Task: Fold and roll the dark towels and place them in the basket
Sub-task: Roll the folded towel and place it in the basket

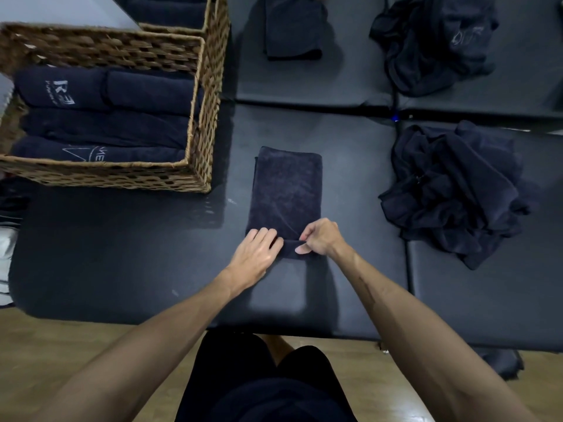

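We see a dark folded towel (pixel 286 193) lying flat on the black mat (pixel 122 254), just right of the woven basket (pixel 201 117). Its near end is turned up into a small roll. Our left hand (pixel 256 254) rests on that roll with fingers nearly straight. Our right hand (pixel 320 239) pinches the roll with curled fingers. Rolled towels (pixel 103 114) already lie in the basket. A messy pile of towels (pixel 457 190) sits at the right.
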